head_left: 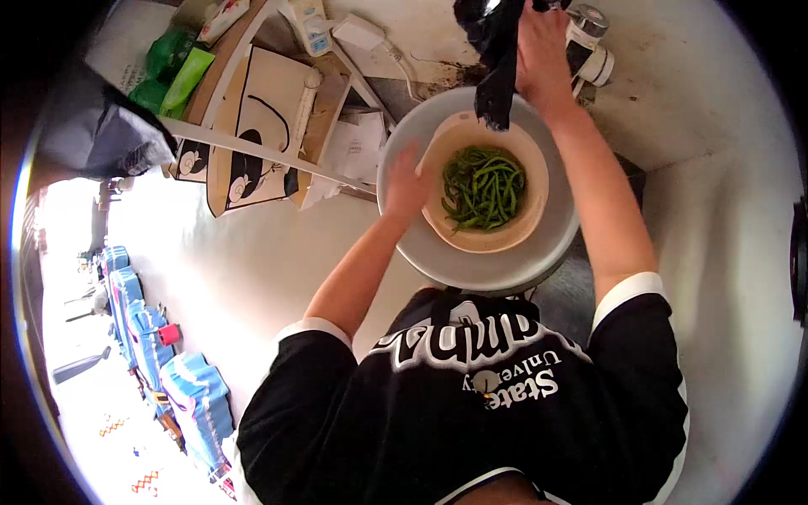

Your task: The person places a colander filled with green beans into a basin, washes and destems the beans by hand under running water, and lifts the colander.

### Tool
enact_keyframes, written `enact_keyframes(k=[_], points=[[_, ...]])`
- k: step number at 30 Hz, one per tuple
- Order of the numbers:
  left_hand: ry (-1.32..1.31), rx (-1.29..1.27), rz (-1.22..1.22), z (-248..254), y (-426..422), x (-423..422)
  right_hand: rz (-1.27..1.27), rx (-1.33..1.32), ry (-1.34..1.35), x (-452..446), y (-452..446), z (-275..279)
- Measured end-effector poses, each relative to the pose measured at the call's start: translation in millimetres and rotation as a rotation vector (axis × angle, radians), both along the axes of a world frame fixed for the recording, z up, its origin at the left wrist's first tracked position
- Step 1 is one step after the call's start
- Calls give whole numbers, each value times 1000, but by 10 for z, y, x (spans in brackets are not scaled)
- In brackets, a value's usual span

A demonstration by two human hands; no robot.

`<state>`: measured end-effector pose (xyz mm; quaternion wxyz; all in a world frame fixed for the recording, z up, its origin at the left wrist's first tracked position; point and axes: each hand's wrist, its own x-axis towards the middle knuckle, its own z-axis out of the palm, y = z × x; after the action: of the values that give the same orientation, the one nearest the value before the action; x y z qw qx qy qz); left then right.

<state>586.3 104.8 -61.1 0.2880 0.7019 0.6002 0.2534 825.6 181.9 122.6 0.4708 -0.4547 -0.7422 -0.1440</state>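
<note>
Green beans [486,188] lie in a pale beige bowl [530,227], which sits within a wide grey basin [471,273]. My left hand [407,183] is at the bowl's left edge, over the basin; it is blurred, with its fingers looking stretched out. Whether it touches the bowl I cannot tell. Beyond the basin's far rim, my right hand [543,59] is closed at the top of a black plastic bag [495,76]. The bag hangs down on the hand's left side, its lower end over the bowl's far edge. My right fingertips are partly cut off by the frame.
A silver-lidded jar [588,23] stands beside the wall, right of my right hand. On the left, a shelf [252,143] holds a green package [187,82] and a cartoon-printed paper bag [252,126]. A white power adapter [359,32] with a cable lies at the back.
</note>
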Motion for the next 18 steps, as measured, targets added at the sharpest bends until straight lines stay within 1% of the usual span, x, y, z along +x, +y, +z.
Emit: enact_keyframes(k=[1, 2, 3, 4, 5, 7, 8, 9, 11, 14, 16, 18], points=[[113, -10, -164, -207, 79, 129, 207, 32, 101, -17, -20, -178], [221, -10, -331, -412, 168, 297, 223, -114, 258, -50, -163, -359], [235, -107, -312, -437, 147, 512, 235, -253, 408, -90, -368, -561], [244, -206, -297, -453, 78, 706, 125, -395, 373, -91, -549, -865], [361, -130, -283, -457, 33, 821, 224, -647, 745, -142, -738, -1267], [583, 7, -243, -452, -103, 994, -222, -1065, 430, -98, -1033, -1844], [437, -131, -200, -638, -15, 961, -184, -1125, 585, -138, -1081, -2082], [293, -262, -150, -947, 175, 875, -141, -1179, 742, -189, -1117, -2289], [102, -386, -93, -985, 320, 798, -78, -1268, 1083, -303, -1101, -2116], [-51, -373, -106, -319, 241, 825, 106, -1193, 1598, -358, -1051, -2092], [-204, -352, -150, -83, 38, 998, 163, -1229, 1781, -326, -1015, -2091], [-205, -292, -141, 25, -216, 1118, 210, -1236, 1923, -226, -1008, -2108]])
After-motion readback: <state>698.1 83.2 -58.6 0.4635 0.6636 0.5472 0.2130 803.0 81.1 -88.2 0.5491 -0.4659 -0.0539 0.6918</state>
